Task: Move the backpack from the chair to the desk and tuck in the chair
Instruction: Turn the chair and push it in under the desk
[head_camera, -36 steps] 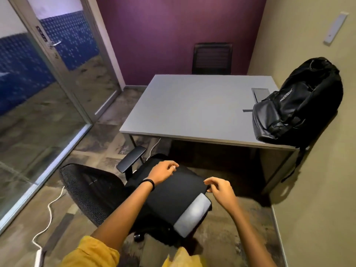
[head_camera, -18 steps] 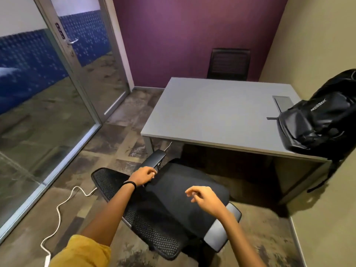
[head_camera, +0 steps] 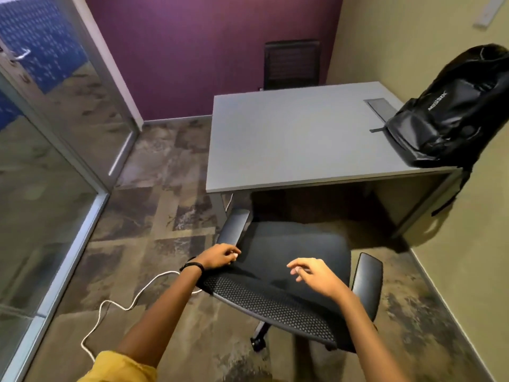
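Swivelled round since half a second ago, the chair (head_camera: 289,260) now faces the desk (head_camera: 297,139) squarely, its mesh back toward the person and its seat front just short of the desk's near edge, not yet under it. Both arms reach forward and down. The left hand (head_camera: 219,256), with a dark band at the wrist, curls its fingers at the left top corner of the backrest beside the left armrest (head_camera: 233,226); whether it actually grips the frame I cannot tell. The right hand (head_camera: 312,272) hovers over the backrest with fingers loosely spread, holding nothing. The backpack (head_camera: 451,111) already stands on the desk's far right corner, leaning against the wall, its top cut by the frame edge. A white cable (head_camera: 115,304) trails across the floor. The chair's base is mostly hidden, only 1 castor showing.
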The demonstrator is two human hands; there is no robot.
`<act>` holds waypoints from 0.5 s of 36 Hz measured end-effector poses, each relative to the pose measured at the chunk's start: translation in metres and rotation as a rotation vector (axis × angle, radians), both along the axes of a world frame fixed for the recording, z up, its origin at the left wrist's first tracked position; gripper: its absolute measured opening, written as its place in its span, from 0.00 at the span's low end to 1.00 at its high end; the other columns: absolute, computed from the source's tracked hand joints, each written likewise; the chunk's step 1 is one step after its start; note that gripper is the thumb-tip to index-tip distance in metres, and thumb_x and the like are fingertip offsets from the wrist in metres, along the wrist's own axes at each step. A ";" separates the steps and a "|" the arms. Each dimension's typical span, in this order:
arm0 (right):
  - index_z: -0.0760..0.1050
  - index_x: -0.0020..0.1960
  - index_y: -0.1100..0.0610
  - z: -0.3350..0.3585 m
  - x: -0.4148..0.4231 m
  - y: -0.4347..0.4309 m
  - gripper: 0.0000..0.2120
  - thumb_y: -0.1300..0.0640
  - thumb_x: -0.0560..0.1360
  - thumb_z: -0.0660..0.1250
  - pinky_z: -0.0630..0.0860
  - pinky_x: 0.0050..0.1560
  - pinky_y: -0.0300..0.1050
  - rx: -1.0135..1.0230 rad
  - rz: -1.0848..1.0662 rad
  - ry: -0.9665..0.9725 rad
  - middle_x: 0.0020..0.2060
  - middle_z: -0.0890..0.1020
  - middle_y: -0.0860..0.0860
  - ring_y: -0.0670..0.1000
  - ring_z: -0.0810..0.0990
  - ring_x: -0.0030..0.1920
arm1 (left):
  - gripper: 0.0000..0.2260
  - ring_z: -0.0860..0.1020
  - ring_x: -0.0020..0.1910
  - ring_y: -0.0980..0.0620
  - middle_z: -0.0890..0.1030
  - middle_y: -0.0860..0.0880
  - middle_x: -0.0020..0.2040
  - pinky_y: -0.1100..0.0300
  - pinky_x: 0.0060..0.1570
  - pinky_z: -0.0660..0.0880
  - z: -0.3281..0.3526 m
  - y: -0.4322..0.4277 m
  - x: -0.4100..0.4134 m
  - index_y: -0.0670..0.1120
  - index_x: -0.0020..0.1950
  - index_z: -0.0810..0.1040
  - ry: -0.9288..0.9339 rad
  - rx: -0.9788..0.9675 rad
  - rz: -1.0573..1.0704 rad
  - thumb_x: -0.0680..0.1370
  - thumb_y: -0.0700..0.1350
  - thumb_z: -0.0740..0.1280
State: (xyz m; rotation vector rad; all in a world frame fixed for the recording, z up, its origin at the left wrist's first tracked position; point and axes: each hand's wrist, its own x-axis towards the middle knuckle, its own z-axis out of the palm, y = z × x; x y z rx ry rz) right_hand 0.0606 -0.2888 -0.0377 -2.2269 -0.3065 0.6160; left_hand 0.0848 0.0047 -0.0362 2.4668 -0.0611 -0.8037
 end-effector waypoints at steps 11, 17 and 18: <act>0.78 0.55 0.54 -0.006 -0.070 -0.018 0.10 0.56 0.79 0.60 0.74 0.51 0.40 -0.241 -0.218 0.015 0.49 0.83 0.50 0.48 0.80 0.50 | 0.16 0.75 0.62 0.51 0.78 0.53 0.63 0.53 0.59 0.71 0.000 0.030 -0.018 0.55 0.61 0.76 -0.167 0.148 -0.207 0.79 0.58 0.57; 0.70 0.36 0.51 0.002 -0.083 -0.021 0.13 0.51 0.78 0.60 0.66 0.32 0.39 -0.383 -0.330 -0.060 0.34 0.77 0.48 0.50 0.76 0.38 | 0.17 0.77 0.59 0.49 0.81 0.53 0.60 0.53 0.53 0.72 0.002 0.041 -0.026 0.58 0.57 0.78 -0.229 0.159 -0.212 0.78 0.61 0.55; 0.68 0.33 0.51 0.003 -0.083 -0.019 0.15 0.51 0.78 0.60 0.64 0.31 0.37 -0.397 -0.347 -0.071 0.32 0.75 0.48 0.48 0.74 0.35 | 0.17 0.77 0.57 0.50 0.82 0.53 0.58 0.55 0.50 0.72 0.003 0.042 -0.028 0.58 0.57 0.79 -0.240 0.154 -0.207 0.78 0.61 0.55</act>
